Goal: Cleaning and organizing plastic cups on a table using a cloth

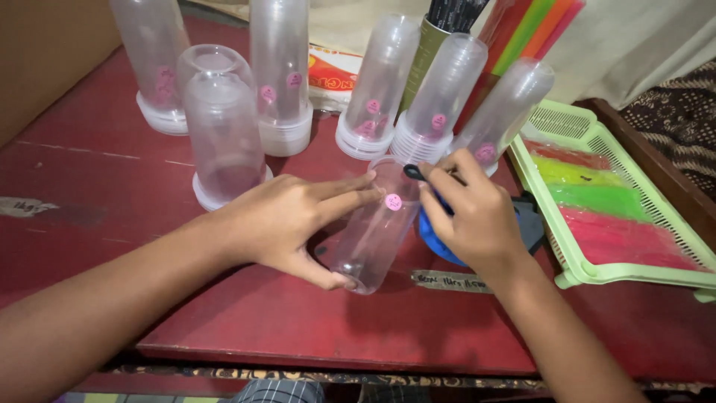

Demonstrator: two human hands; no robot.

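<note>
On a worn red table (298, 321) crowded with cup stacks (280, 75), the left hand (287, 224) gripped a clear cup (373, 231) while the right hand (473, 213) pinched its pink sticker (393, 201).

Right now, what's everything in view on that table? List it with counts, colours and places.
table: one, dark red, under everything
cup stacks: six, clear with pink stickers, upside down along the back
single cup: one, clear with a pink sticker, lying tilted at centre
basket: one, pale green, right side, holding red, yellow, green and pink strips
blue round thing: one, under the right hand, kind unclear
left hand: grip on the single cup
right hand: pinching something small and dark by the cup's mouth
</note>
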